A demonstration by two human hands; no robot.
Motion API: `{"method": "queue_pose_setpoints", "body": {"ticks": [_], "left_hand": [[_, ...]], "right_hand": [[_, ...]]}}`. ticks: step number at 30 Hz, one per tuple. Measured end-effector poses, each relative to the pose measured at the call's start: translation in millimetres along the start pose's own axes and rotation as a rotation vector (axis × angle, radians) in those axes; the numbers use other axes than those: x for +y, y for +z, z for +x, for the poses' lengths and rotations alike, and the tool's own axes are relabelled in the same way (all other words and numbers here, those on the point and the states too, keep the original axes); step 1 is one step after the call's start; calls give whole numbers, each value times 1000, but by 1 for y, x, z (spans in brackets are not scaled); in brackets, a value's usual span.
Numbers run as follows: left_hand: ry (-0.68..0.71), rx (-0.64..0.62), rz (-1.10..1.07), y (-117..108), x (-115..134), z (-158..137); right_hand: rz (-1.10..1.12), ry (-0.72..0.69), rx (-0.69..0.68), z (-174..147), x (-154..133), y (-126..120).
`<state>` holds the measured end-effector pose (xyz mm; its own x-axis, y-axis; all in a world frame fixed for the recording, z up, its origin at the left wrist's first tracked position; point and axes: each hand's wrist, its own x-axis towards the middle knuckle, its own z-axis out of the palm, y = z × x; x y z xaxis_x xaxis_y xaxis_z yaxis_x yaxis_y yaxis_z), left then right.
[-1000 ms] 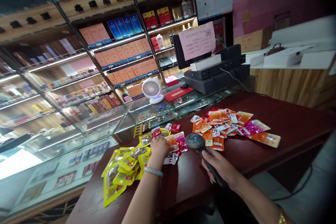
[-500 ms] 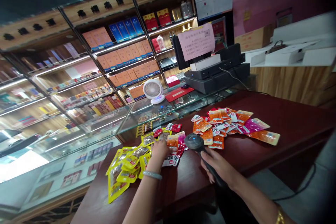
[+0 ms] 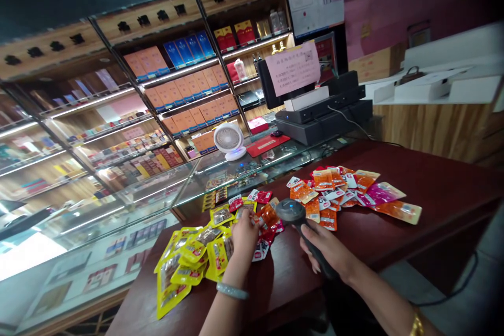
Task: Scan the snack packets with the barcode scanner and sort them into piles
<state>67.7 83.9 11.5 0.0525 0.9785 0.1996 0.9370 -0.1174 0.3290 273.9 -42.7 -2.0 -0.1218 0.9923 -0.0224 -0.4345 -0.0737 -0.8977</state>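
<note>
My right hand (image 3: 325,249) is wrapped round the handle of a black barcode scanner (image 3: 290,212), its head tilted toward the left. My left hand (image 3: 247,232), with a pale bangle at the wrist, pinches an orange snack packet (image 3: 270,212) just left of the scanner head. Its fingertips are partly hidden. Under and beside that hand lie red and white packets (image 3: 260,250). Yellow snack packets (image 3: 191,252) are heaped to its left. Beyond the scanner sits a pile of orange, red and magenta packets (image 3: 331,189).
All the packets lie on a dark red table (image 3: 429,178). Behind it runs a glass display counter (image 3: 185,178) with a white fan (image 3: 229,139), a red mat (image 3: 268,145) and a cash register with a monitor (image 3: 323,121). Shelves of boxed goods (image 3: 189,84) line the back wall.
My left hand has shifted slightly right, and the orange packet is now tilted up closer to the scanner head. My right hand and the scanner have hardly moved.
</note>
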Motion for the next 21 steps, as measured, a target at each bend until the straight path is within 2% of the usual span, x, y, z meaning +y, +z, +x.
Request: {"method": "queue_pose_setpoints", "body": {"ticks": [6, 9, 12, 16, 19, 21], "left_hand": [[-4, 21, -105, 0, 3, -4], [-26, 9, -156, 4, 13, 4], [-34, -22, -284, 18, 36, 24], [-19, -124, -435, 48, 80, 52], [107, -238, -370, 63, 97, 67], [219, -307, -294, 63, 95, 78]], "right_hand": [[33, -35, 19, 6, 1, -8], [31, -28, 20, 7, 0, -14], [25, -15, 51, 6, -2, -21], [-8, 16, 128, 2, -6, -31], [-24, 25, 167, 0, -9, -38], [-27, 36, 178, -1, -11, -42]]}}
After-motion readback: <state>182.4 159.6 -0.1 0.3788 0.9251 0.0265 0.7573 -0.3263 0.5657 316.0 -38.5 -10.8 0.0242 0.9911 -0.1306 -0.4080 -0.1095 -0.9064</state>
